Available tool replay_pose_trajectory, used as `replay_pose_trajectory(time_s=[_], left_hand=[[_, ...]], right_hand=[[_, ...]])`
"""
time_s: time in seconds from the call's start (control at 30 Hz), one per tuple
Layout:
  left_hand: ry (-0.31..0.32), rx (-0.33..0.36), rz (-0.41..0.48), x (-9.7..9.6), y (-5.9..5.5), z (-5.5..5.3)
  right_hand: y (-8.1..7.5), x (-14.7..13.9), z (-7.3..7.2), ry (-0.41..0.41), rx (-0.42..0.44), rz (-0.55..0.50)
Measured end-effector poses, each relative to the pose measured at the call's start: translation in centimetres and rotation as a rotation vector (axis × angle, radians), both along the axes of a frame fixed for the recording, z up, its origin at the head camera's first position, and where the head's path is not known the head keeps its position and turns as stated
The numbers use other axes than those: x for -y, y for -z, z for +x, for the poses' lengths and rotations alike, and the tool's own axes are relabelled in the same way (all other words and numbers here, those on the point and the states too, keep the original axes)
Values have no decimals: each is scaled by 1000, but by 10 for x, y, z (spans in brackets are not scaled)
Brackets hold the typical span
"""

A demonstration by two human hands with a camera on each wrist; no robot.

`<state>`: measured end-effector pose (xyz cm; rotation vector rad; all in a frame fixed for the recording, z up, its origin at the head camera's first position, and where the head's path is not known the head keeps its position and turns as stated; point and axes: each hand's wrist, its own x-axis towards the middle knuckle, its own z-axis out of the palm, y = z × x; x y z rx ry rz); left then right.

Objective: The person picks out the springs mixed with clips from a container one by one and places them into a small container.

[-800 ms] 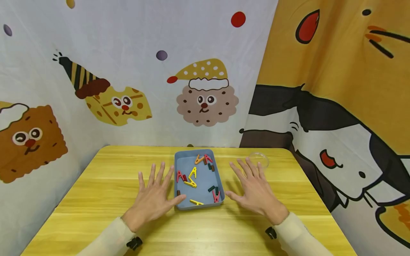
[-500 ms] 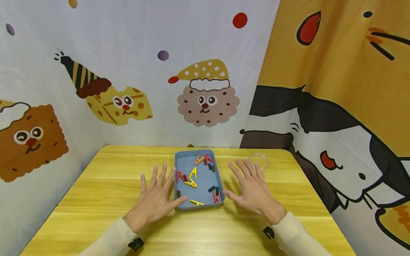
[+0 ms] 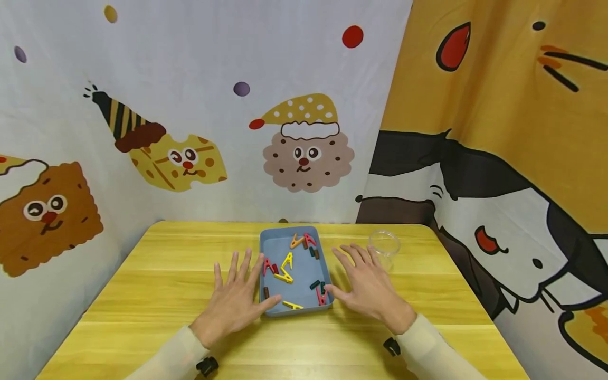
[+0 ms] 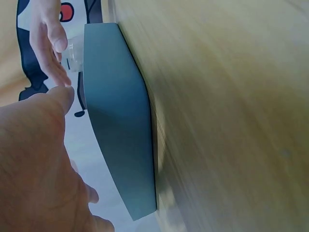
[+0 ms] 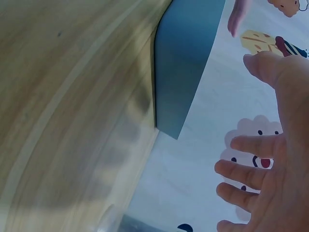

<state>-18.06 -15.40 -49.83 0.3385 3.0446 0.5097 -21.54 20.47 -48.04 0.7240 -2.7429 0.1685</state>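
A grey-blue rectangular tray point(image 3: 302, 258) sits on the table between both hands. My left hand point(image 3: 233, 303) hovers at its left side, fingers spread, with the thumb over the tray's near left corner. On the other side my right hand point(image 3: 369, 285) is held the same way, its thumb overlapping the right rim. Neither hand holds anything. Inside the tray lie several clothespins: an orange one point(image 3: 296, 241), yellow ones such as the middle clothespin point(image 3: 285, 277), and pinkish-red ones such as the near right clothespin point(image 3: 321, 297). Small green, brown and red cylinders, like this green cylinder point(image 3: 315, 285), lie among them.
A clear round container point(image 3: 385, 244) stands on the wooden table point(image 3: 180, 264) behind my right hand. A printed cloth point(image 3: 190, 79) hangs at the table's far edge, with an orange patterned cloth point(image 3: 423, 79) at the right.
Both hands have drifted inward, the left to the right and the right to the left, closer over the tray's sides. The head view has tilted slightly; the tray's contents look unchanged.
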Motion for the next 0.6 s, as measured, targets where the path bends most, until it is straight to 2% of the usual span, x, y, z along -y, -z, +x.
replay_pose_trajectory(time_s=[0.3,0.6], left_hand=[[-4,5,19,-5,2,-2],[6,0,21,-9,6,-8]], right_hand=[[-2,12,0,-8,18,-6],[2,20,-3,5,80,-16]])
